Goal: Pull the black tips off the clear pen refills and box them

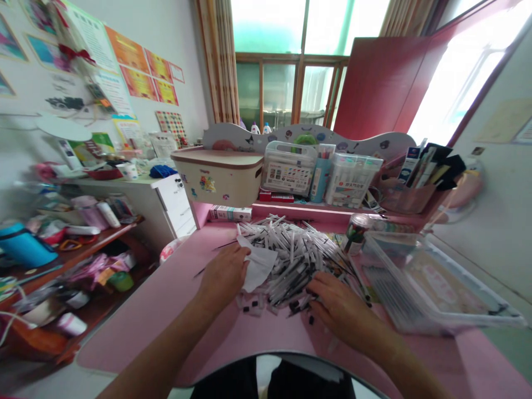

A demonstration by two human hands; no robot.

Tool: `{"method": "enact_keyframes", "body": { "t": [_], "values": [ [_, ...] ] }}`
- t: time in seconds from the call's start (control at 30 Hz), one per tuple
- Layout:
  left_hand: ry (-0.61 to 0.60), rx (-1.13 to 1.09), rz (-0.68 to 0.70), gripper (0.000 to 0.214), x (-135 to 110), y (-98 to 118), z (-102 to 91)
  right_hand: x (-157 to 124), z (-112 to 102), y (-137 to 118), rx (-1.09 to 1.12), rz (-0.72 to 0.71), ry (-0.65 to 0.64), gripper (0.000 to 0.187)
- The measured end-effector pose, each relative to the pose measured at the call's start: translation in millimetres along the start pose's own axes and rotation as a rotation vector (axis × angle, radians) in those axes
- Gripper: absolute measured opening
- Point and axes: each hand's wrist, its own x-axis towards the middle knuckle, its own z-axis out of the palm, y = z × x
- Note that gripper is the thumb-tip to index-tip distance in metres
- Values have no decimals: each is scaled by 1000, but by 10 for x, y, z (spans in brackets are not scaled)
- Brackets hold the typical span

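Note:
A large heap of pens [291,244], white and clear with dark parts, lies on the pink desk. My left hand [224,271] is at the heap's left edge, its fingers closed on a sheet of white paper [260,266], thin like a tissue. My right hand [336,302] reaches to the heap's near right side. Its fingertips touch the dark pen ends there, and a gap shows between thumb and fingers. Small black caps [294,306] lie between the two hands. A few thin dark sticks [199,272] lie beyond my left wrist.
To the right stands a clear plastic box [440,277], with a clear jar [357,230] behind it. A lidded cream bin [220,180], marker cases [288,172] and a pink pen holder [409,194] line the back shelf. Cluttered shelves [83,238] fill the left.

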Motion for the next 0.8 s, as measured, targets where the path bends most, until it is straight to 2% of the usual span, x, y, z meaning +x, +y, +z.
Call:
{"method": "enact_keyframes", "body": {
  "t": [0.1, 0.2, 0.33, 0.4, 0.5, 0.6, 0.7, 0.8],
  "values": [
    [-19, 25, -69, 27, 55, -218, 131, 85, 26, 3, 28, -22, 31, 21],
    [-14, -19, -79, 39, 84, -304, 298, 136, 153, 59, 45, -35, 100, 20],
    [-27, -35, -64, 34, 135, -261, 420, 150, 301, 129, 61, -63, 205, 22],
    [-16, -40, -58, 24, 156, -221, 427, 151, 329, 141, 72, -70, 241, 22],
    [23, -53, -54, 21, 162, -173, 384, 161, 342, 135, 90, -86, 292, 23],
    [158, -87, -24, 20, 126, -119, 289, 175, 345, 110, 126, -106, 354, 25],
    [428, -143, 111, 20, 55, -13, 167, 184, 333, 63, 213, -101, 396, 25],
    [558, -147, 257, 19, -41, 179, 59, 184, 313, -7, 354, -65, 341, 31]
  ]
}}
